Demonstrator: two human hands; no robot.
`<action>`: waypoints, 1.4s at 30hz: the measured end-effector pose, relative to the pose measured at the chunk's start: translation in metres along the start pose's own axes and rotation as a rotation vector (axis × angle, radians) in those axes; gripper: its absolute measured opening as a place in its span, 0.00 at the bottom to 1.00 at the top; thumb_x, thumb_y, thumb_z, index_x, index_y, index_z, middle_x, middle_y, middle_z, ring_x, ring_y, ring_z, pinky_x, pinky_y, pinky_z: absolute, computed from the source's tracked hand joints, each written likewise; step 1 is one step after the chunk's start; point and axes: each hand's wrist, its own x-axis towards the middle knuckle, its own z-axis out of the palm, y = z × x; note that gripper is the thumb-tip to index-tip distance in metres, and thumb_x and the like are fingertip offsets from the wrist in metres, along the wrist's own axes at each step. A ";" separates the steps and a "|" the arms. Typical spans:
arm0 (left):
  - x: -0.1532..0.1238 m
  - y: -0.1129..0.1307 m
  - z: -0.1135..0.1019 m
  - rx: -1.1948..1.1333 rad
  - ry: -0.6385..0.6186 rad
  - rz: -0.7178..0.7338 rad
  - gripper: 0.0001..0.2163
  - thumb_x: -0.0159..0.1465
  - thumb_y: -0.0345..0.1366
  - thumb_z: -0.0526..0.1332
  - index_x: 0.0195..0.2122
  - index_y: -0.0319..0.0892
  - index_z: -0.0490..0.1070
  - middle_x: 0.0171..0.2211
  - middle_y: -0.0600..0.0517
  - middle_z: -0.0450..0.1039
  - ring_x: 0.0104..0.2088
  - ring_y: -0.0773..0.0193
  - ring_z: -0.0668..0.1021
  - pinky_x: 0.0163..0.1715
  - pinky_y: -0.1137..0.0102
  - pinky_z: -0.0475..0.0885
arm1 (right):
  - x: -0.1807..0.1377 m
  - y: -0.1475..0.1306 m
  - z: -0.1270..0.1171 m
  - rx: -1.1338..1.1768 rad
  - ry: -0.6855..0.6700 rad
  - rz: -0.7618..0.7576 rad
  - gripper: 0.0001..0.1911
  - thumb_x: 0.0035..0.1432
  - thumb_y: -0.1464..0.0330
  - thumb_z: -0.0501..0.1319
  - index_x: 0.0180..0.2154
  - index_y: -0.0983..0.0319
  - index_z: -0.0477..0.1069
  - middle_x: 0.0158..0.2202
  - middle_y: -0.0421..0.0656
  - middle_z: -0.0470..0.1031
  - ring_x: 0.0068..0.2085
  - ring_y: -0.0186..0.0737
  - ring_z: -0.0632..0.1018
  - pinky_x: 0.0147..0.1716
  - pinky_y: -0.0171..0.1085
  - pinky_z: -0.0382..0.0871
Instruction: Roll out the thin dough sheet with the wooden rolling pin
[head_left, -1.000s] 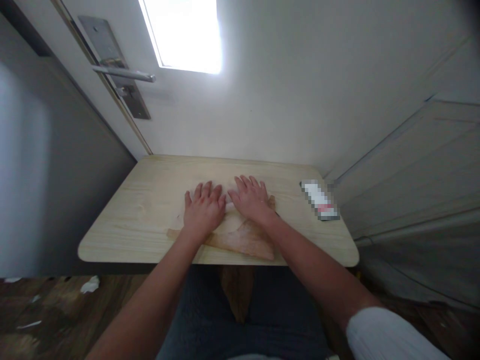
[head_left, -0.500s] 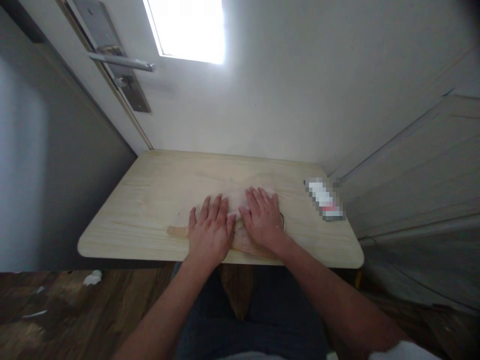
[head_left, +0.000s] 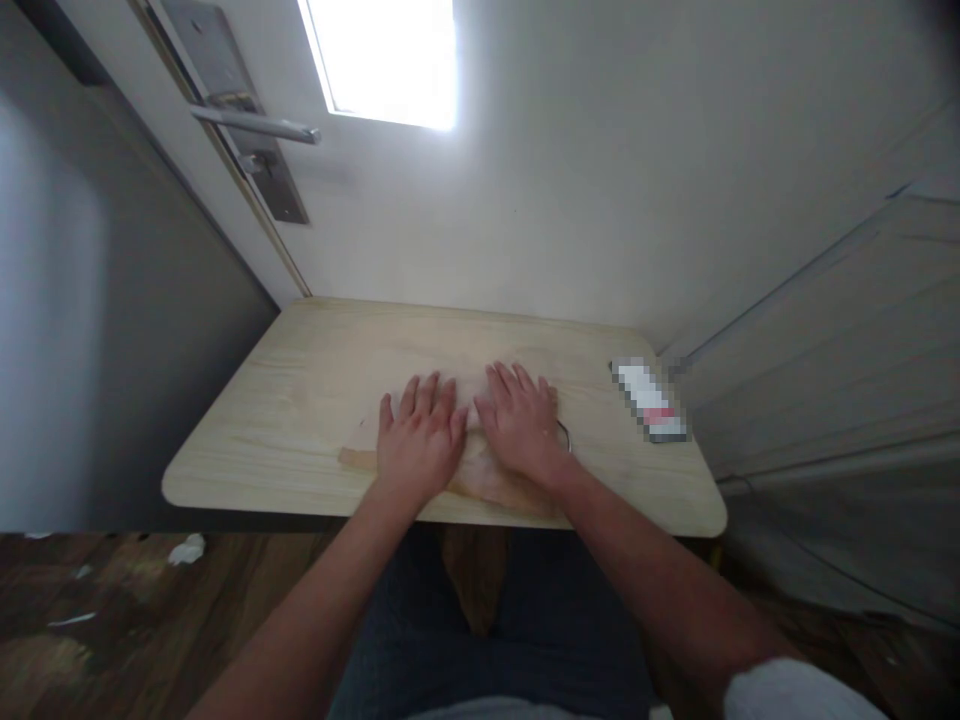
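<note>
A thin, pale tan sheet, like paper or cloth point(head_left: 491, 478), lies flat near the front edge of a light wooden table point(head_left: 315, 380). My left hand point(head_left: 420, 440) rests palm down on the sheet's left part, fingers stretched out. My right hand point(head_left: 521, 425) lies flat beside it on the sheet's right part, fingers spread, thumbs nearly touching. Both palms press on the sheet and hide its middle. A thin metal ring or loop point(head_left: 566, 438) peeks out by my right wrist.
A small white and red object point(head_left: 649, 402), blurred out, lies at the table's right end. A white door with a metal lever handle point(head_left: 255, 125) stands behind the table's left. Paper scraps point(head_left: 186, 548) lie on the dark wooden floor at the left.
Both hands slid back toward me over the sheet, then forward again a little. They stay flat and side by side.
</note>
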 end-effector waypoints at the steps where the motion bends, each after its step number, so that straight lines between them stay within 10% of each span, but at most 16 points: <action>1: -0.011 0.005 0.000 -0.013 0.004 0.008 0.24 0.71 0.46 0.42 0.66 0.48 0.58 0.69 0.48 0.55 0.68 0.51 0.57 0.65 0.47 0.49 | -0.013 0.001 -0.001 0.003 0.012 -0.008 0.28 0.70 0.58 0.43 0.64 0.64 0.60 0.67 0.49 0.60 0.67 0.52 0.57 0.65 0.58 0.41; 8: -0.055 0.019 0.002 -0.073 0.007 0.045 0.26 0.71 0.44 0.45 0.69 0.45 0.51 0.68 0.47 0.55 0.68 0.53 0.57 0.65 0.51 0.50 | -0.059 0.009 0.000 0.032 0.085 -0.078 0.30 0.69 0.58 0.47 0.67 0.67 0.54 0.68 0.51 0.57 0.68 0.51 0.55 0.65 0.57 0.42; 19: 0.014 -0.007 0.001 0.018 0.008 0.006 0.25 0.72 0.47 0.40 0.65 0.46 0.60 0.69 0.47 0.55 0.68 0.50 0.57 0.64 0.45 0.50 | 0.018 -0.007 0.001 -0.003 -0.012 0.045 0.27 0.70 0.60 0.45 0.64 0.63 0.59 0.67 0.48 0.59 0.68 0.53 0.56 0.64 0.63 0.42; 30: -0.082 0.024 -0.003 -0.084 -0.016 0.098 0.26 0.71 0.43 0.47 0.69 0.42 0.52 0.69 0.46 0.53 0.69 0.54 0.56 0.66 0.51 0.47 | -0.090 0.002 -0.012 0.006 -0.005 -0.061 0.30 0.70 0.59 0.45 0.67 0.69 0.52 0.69 0.53 0.52 0.70 0.51 0.52 0.65 0.58 0.44; 42: 0.026 -0.012 0.000 0.044 -0.033 -0.009 0.26 0.71 0.48 0.40 0.66 0.46 0.59 0.69 0.45 0.55 0.68 0.48 0.58 0.63 0.46 0.52 | 0.032 -0.014 0.002 0.006 -0.014 0.050 0.26 0.70 0.59 0.46 0.64 0.61 0.60 0.67 0.49 0.58 0.68 0.55 0.55 0.64 0.64 0.40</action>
